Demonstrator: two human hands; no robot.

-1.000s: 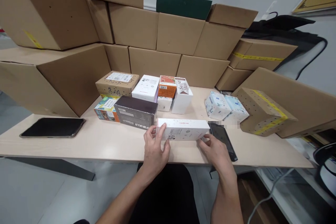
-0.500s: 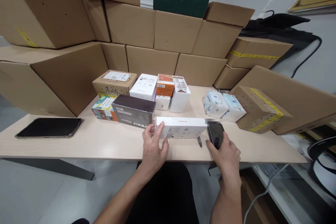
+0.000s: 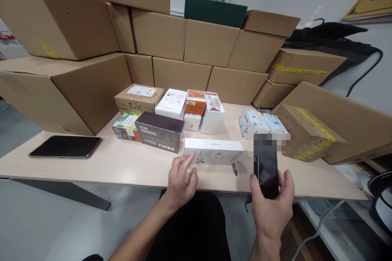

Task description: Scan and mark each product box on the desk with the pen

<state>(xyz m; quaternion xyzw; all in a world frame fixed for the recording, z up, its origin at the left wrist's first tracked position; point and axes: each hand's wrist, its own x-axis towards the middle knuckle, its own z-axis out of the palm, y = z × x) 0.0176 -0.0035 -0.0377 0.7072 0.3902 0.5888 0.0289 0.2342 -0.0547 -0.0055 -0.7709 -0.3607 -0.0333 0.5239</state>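
Observation:
My right hand grips a black smartphone by its lower sides, thumb on the left edge and fingers on the right, with the dark screen towards me. It is raised over the table's front edge. A long white box with red print lies in front of me. My left hand is at its lower left corner, fingers loosely bent and apart, holding nothing. The index fingertip overlaps the box's front face; whether it touches is unclear. A dark pen sticks out from beneath or behind the box's right end.
Behind stand a dark box, a brown parcel, a white box and an orange box. To the right are two blue-white tissue packs and a taped carton. A large black phone lies left. Stacked cartons wall the back.
My right hand has lifted the smartphone off the table area, towards me and right, turning it upright. My left hand has eased back from the white box's left end. The view has shifted slightly.

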